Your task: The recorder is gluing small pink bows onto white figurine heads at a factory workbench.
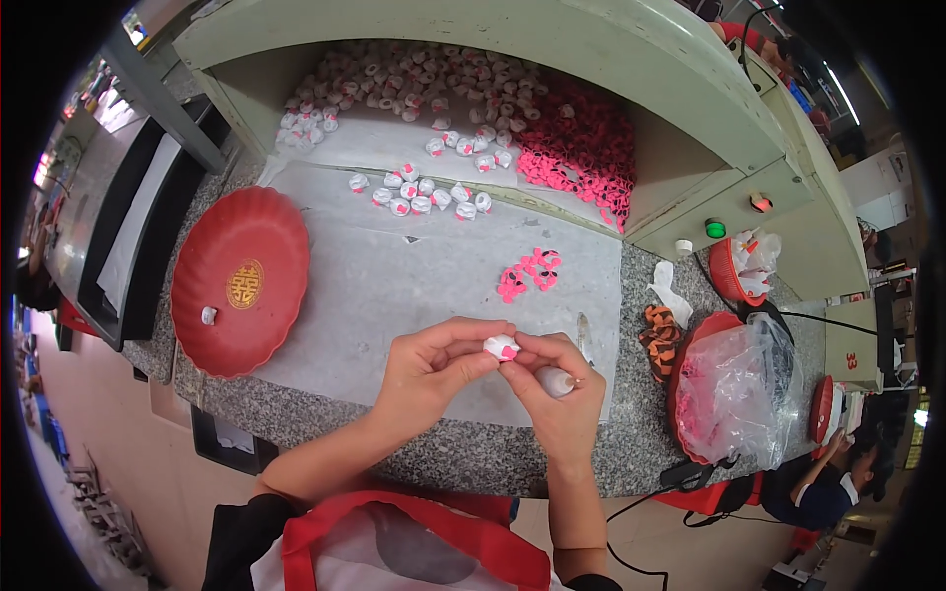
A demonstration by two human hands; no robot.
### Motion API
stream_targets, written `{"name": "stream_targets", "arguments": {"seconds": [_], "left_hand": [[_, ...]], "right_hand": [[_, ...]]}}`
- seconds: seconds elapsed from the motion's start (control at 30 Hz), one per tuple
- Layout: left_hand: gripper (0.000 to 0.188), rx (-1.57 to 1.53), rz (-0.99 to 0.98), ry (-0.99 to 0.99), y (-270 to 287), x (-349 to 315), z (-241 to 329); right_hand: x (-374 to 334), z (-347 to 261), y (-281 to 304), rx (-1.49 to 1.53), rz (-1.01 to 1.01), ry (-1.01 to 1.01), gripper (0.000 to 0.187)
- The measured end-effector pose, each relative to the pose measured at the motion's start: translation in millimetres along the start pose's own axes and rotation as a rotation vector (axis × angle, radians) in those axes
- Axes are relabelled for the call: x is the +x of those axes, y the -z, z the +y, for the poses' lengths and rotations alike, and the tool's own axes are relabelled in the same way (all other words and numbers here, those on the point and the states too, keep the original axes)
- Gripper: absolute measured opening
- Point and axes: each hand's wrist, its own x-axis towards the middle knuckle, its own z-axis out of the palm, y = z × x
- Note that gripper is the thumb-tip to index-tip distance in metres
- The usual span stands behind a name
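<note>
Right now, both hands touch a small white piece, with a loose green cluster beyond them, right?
Not quite: the head view shows the loose cluster is mainly pink, not green. The left hand and right hand do touch the small white piece.

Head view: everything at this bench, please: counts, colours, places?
Shelf: one, pale green, back
Bench: one, grey, centre
Sheet: one, whitish, bench
White heap: one, white, shelf
Pink heap: one, pink, shelf
White pieces: about twelve, white, sheet
Pink pieces: many, pink, sheet
Left dish: one, red, bench left
Dish piece: one, white, left dish
Right dish: one, red, bench right
Bag: one, clear, right dish
Basket: one, red, right
Cloth: one, orange and black, right
Held piece: one, white and pink, fingertips
Translucent item: one, whitish, right hand
Left hand, right hand: two, bare, centre
</note>
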Motion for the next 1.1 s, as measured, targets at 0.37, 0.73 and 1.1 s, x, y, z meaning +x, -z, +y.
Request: {"name": "stream_targets", "arguments": {"seconds": [0.37, 0.73, 1.1], "left_hand": [[0.025, -0.057, 0.017, 0.044, 3.1, 3.3, -10.2], [0.024, -0.209, 0.04, 0.225, 8.2, 1.8, -9.8], [0.03, 0.359, -0.163, -0.175, 17.8, -8.8, 0.9]], "right_hand": [[7.1, -1.4, 6.1, -0.065, -0.088, 0.062, 0.021], [3.4, 6.1, 0.4, -0.178, -0.054, 0.343, 0.025], [4.5, 13.5, 4.0, 0.361, -0.192, -0.026, 0.014]]}}
